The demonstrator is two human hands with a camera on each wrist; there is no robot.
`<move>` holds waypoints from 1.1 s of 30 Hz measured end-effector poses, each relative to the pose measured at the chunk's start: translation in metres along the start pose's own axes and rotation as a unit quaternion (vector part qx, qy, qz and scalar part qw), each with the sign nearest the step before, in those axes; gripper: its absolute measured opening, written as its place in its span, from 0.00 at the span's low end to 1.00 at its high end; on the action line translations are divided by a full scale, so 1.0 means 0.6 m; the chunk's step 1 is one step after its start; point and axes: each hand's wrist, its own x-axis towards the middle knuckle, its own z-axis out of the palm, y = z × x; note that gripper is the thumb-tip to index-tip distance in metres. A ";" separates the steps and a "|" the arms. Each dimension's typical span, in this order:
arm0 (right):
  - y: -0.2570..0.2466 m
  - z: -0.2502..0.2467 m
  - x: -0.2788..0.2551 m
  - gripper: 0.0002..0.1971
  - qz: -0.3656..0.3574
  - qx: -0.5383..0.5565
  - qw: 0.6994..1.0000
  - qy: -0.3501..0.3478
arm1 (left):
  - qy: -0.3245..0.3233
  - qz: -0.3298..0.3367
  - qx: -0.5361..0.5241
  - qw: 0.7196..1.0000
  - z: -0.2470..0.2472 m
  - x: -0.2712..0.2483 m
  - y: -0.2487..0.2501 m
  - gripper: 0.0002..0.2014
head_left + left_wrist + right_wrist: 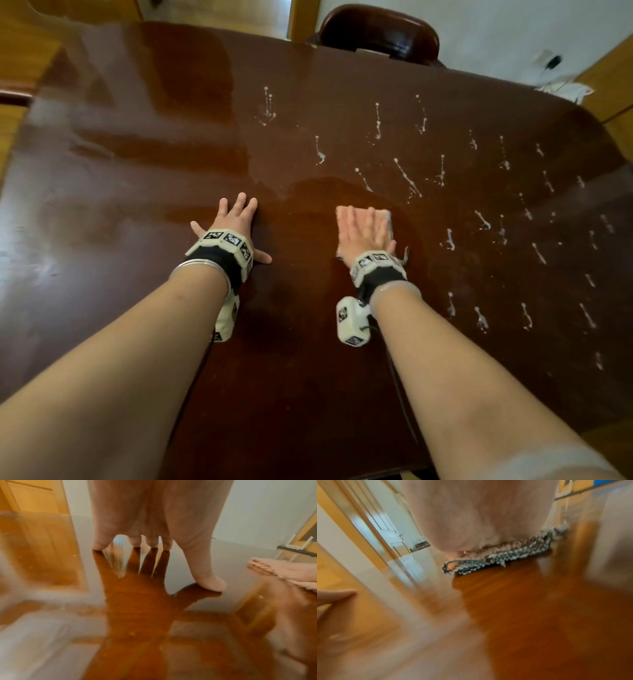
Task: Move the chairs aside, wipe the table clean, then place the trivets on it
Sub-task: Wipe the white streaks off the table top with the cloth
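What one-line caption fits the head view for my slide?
Right hand presses a folded pink cloth flat on the glossy dark wooden table, white splatter streaks remaining; left hand braces, fingers spread.

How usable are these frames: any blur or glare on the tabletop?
Head view: sharp, pale window glare across the table. Left wrist view: left hand fairly clear, foreground smeared. Right wrist view: heavy motion blur; only the cloth under the right hand reads.

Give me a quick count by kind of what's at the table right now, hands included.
Hands: 2, the left hand flat on the table, the right hand pressing the cloth
Tables: 1
Cloths: 1
Chairs: 1, the dark chair at the far edge
Total: 5
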 end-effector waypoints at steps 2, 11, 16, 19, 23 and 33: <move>-0.032 0.020 -0.012 0.34 -0.075 -0.043 0.996 0.001 | 0.001 -0.006 -0.002 1.000 0.000 0.004 0.004 0.64; 0.115 -0.010 -0.016 0.29 0.054 -0.004 0.998 0.033 | 0.003 -0.037 -0.028 0.999 -0.028 0.018 -0.004 0.55; -0.020 0.005 0.014 0.38 -0.033 0.004 0.999 0.023 | 0.005 -0.034 -0.010 0.999 -0.030 0.030 -0.010 0.57; -0.096 0.046 -0.010 0.39 -0.119 -0.050 0.992 0.001 | -0.006 -0.037 -0.007 0.999 -0.033 0.032 -0.007 0.58; -0.042 0.044 -0.023 0.31 -0.187 -0.115 0.975 -0.017 | -0.001 -0.039 -0.005 0.999 -0.033 0.029 -0.009 0.58; -0.093 0.026 0.031 0.35 -0.156 -0.061 0.986 0.016 | 0.016 -0.027 0.003 1.000 -0.062 0.068 -0.009 0.58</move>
